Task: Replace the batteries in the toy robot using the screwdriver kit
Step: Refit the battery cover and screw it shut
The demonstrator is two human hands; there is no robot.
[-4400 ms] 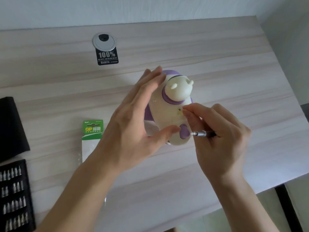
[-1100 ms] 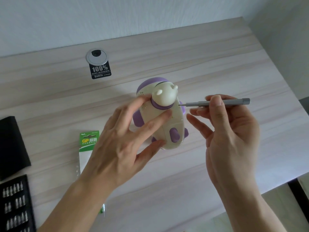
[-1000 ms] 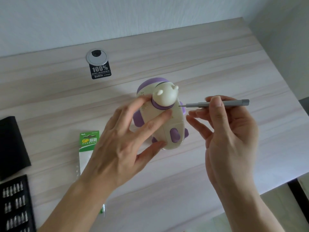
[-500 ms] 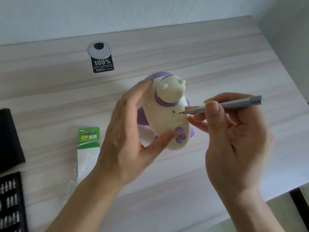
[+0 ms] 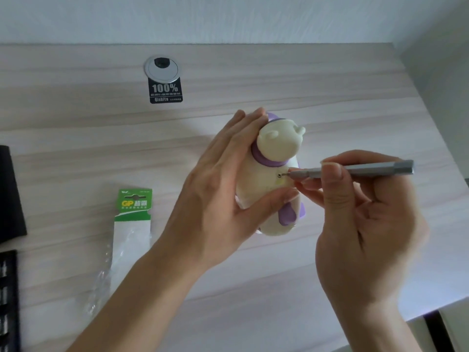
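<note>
The cream and purple toy robot [image 5: 275,158] stands near the table's middle, its underside turned toward me. My left hand [image 5: 223,189] wraps around its left side, thumb pressed on the front. My right hand [image 5: 365,224] pinches a grey screwdriver [image 5: 355,170] held nearly level. Its tip sits in a small screw [image 5: 279,175] just below the purple ring. A green GP battery pack [image 5: 133,214] lies to the left. The black screwdriver kit tray [image 5: 7,301] shows at the lower left edge.
A round silver cable grommet [image 5: 161,68] with a black label [image 5: 165,91] sits at the back. A black case lid [image 5: 9,191] lies at the far left. The table's [image 5: 330,85] front edge runs under my right wrist, and its right edge is close.
The screwdriver tip has moved left from beside the toy onto the screw. My left hand shifted from the front of the toy to grip its side, and the toy turned slightly.
</note>
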